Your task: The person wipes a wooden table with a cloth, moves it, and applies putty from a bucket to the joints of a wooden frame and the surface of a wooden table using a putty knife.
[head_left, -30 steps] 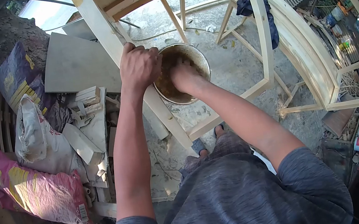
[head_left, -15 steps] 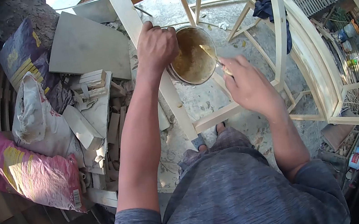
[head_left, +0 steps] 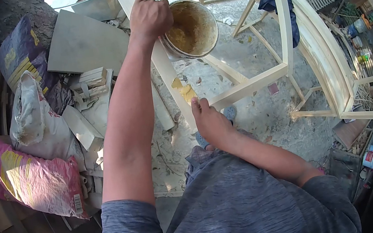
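My left hand (head_left: 149,17) is closed on the left rim of a bucket (head_left: 212,29), beside a pale wooden beam. Inside the tilted bucket, yellow-brown putty (head_left: 182,36) coats the bottom and walls. My right hand (head_left: 212,123) grips a putty knife, its handle mostly hidden by the fingers. The putty knife's blade (head_left: 187,92), smeared with yellow putty, lies at the surface of the wooden beam (head_left: 162,65), near its joint with a crosspiece (head_left: 249,87).
A wooden frame with curved members (head_left: 283,17) rises at right, dark cloth (head_left: 270,2) draped on it. Stacked at left are a pink sack (head_left: 38,178), a white sack (head_left: 36,118), a grey board (head_left: 86,45) and wood offcuts (head_left: 84,128). Sandalled feet (head_left: 229,113) stand on the concrete floor.
My right hand has brought the putty knife out of the bucket, down and left onto the beam. The left hand and bucket appear higher in view, still together.
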`<state>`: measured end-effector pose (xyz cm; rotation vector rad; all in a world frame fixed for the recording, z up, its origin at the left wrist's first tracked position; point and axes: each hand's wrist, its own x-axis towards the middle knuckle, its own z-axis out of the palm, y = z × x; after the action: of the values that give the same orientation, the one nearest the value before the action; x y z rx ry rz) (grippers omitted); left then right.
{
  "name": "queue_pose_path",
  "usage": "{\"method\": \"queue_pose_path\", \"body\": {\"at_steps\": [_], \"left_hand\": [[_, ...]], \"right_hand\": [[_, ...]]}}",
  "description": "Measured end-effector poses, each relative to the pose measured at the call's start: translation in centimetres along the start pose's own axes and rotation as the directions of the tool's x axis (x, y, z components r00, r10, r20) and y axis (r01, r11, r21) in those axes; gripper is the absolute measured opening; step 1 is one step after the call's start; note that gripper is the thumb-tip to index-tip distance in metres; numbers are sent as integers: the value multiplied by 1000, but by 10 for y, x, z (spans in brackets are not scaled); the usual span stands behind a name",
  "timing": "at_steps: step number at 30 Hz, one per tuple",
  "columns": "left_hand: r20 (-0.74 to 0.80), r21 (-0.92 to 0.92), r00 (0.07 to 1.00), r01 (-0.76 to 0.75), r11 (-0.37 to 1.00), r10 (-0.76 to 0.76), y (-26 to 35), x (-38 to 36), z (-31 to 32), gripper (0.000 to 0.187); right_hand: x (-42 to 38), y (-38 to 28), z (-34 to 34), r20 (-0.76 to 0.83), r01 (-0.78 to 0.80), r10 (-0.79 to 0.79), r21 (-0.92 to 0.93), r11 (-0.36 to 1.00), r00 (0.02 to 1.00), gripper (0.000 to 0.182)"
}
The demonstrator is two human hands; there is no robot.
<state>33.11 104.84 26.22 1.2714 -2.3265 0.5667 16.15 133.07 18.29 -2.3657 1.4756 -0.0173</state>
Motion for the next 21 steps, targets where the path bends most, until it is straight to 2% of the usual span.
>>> {"method": "queue_pose_path", "body": {"at_steps": [1, 5, 8, 13, 15, 17, 20, 21], "left_hand": [[-21, 19, 1000, -10, 1000, 11, -1, 0, 2, 18], [-9, 4, 1000, -13, 1000, 13, 3, 0, 0, 17], [-25, -10, 1000, -8, 1000, 8, 0, 1, 0, 17], [-36, -6, 999, 9, 1000, -9, -1, 0, 6, 17], [-4, 4, 1000, 22, 1000, -22, -1, 1, 2, 18], [-51, -4, 999, 18, 1000, -19, -4, 1, 3, 18], [-60, -2, 998, 13, 1000, -14, -6, 6, 6, 18], [-49, -2, 999, 10, 1000, -10, -5, 6, 5, 18]], "right_hand": [[-8, -4, -2, -64, 26, -25, 17, 1000, 998, 56], [11, -25, -37, -206, 38, -8, 142, 989, 978, 55], [9, -28, -33, 20, -64, 63, 63, 996, 998, 56], [20, -32, -53, -79, -26, 41, 183, 983, 996, 60], [15, -32, -46, 36, -7, 2, 149, 989, 999, 58], [12, -31, -45, 128, -8, -8, 123, 992, 992, 53], [17, -26, -42, -103, -51, 69, 171, 984, 992, 46], [13, -24, -41, -45, -48, 55, 151, 987, 997, 47]]}}
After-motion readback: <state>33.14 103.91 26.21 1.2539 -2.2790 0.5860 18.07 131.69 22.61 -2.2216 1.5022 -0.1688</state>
